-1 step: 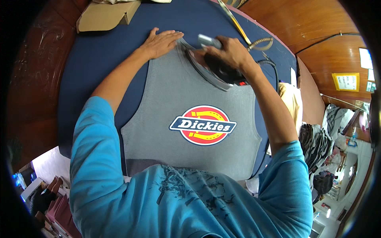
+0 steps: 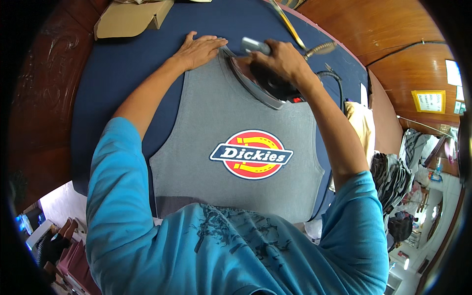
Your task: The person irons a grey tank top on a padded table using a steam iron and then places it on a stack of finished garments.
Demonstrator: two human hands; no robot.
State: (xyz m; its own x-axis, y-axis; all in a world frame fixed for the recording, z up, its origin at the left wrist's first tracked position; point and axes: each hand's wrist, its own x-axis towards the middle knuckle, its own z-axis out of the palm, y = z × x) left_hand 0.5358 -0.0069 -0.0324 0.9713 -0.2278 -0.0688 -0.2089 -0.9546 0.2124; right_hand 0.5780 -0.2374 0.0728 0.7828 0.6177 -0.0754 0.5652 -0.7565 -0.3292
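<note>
A grey sleeveless shirt (image 2: 196,128) lies flat on the dark blue ironing surface (image 2: 118,83), with a red, yellow and blue printed emblem (image 2: 251,155) on its front. My left hand (image 2: 199,51) rests at the shirt's far left shoulder strap, palm down and fingers stretched out. Wrapped round the handle of an iron (image 2: 275,87) is my right hand (image 2: 284,61). The iron's metal soleplate runs along the curved neckline, its tip beside my left fingertips. Part of the handle is hidden by my fingers. The shirt's near edge disappears behind my torso.
A dark hose (image 2: 339,81) bends right of the iron, near a coiled cord (image 2: 322,49) and a yellow strip (image 2: 292,32). Cardboard (image 2: 129,20) lies far left. Pale yellow cloth (image 2: 360,123) sits at the right edge. Dark wooden panelling (image 2: 46,98) bounds the left side.
My right hand and the iron have shifted slightly away from me, along with the hose and cord behind them. The left hand and the shirt stay almost unmoved.
</note>
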